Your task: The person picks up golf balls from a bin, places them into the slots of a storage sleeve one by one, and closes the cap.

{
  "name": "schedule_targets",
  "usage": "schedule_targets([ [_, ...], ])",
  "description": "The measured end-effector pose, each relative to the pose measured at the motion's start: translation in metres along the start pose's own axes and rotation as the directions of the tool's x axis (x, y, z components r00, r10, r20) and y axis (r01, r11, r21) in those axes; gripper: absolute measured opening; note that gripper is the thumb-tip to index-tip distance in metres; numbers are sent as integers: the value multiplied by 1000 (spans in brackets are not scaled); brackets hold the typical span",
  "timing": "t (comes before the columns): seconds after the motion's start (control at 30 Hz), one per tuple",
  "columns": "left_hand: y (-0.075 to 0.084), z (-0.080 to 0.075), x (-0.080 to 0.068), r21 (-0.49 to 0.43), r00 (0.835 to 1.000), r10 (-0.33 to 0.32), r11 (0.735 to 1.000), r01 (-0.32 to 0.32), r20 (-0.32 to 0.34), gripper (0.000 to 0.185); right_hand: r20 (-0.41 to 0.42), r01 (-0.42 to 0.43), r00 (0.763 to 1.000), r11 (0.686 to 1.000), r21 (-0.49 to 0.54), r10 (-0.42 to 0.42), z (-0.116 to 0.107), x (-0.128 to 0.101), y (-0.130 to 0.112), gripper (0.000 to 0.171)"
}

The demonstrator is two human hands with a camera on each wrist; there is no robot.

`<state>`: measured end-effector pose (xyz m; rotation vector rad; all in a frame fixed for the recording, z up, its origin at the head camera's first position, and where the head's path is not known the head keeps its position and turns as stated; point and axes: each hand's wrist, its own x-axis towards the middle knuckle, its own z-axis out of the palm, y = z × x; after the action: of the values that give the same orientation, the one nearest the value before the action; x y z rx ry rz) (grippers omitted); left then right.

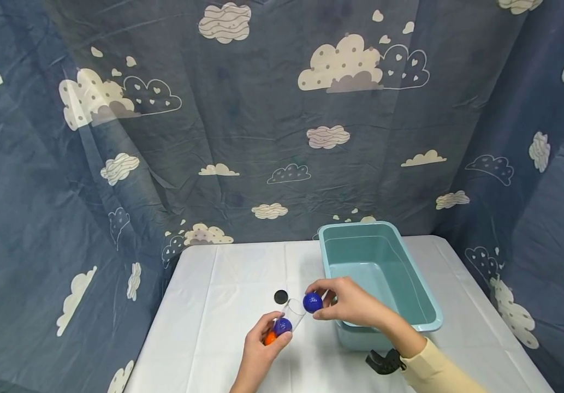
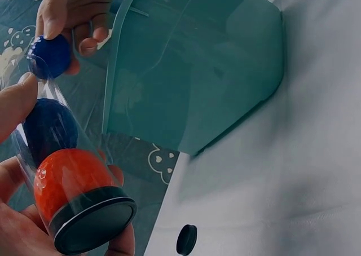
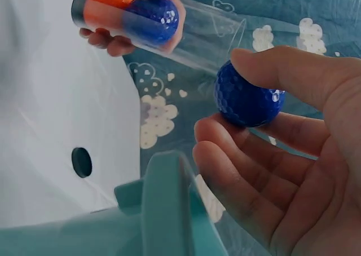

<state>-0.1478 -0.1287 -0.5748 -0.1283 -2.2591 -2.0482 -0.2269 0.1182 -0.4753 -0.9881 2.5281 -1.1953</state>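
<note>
My left hand [image 1: 261, 345] grips a clear plastic tube [image 3: 206, 33] with a black cap on its lower end. Inside the tube, an orange golf ball [image 2: 70, 180] sits against the cap, and a blue golf ball [image 2: 51, 129] lies above it. My right hand [image 1: 348, 300] pinches a second blue golf ball [image 3: 245, 98] between thumb and fingers, right at the tube's uncapped mouth. In the head view this ball [image 1: 313, 302] is just right of the rim; whether it touches the rim I cannot tell.
A teal plastic bin [image 1: 429, 305] stands on the white-covered table [image 1: 227, 305], under and behind my right forearm. A loose black cap [image 1: 280, 297] lies on the table beyond the tube. Dark blue cloud-print cloth [image 1: 262, 120] hangs around the back and sides.
</note>
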Motion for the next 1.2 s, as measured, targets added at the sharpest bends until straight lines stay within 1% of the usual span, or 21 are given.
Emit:
schedule_targets([
  [0.2,0,1,0,7,1000,-14,1000,14,11,41,-10,21,1000,1000,17,-21,3,1,-6,40],
  [0.33,-3,2,-1,13,1000,-2,1000,2,19,42,-1,40,999,999,14,-40,8,1,-9,40],
  [0.6,-6,2,-3,-13,1000,21,1000,-21,22,42,20,37,999,998,48,-38,15,2,-12,40],
  [0.83,-3,2,-5,25,1000,7,1000,-7,7,42,16,63,998,997,40,-64,18,2,-12,39],
  [0.93,1,2,-7,62,1000,-4,998,5,-13,41,0,72,997,997,23,-72,20,1,-13,37],
  [1.03,3,1,-7,81,999,-10,997,13,-32,40,-34,73,997,997,15,-73,23,1,-15,34],
  [1.2,3,-5,-6,56,998,1,998,2,-60,40,-127,68,990,997,24,-65,28,2,-23,26],
])
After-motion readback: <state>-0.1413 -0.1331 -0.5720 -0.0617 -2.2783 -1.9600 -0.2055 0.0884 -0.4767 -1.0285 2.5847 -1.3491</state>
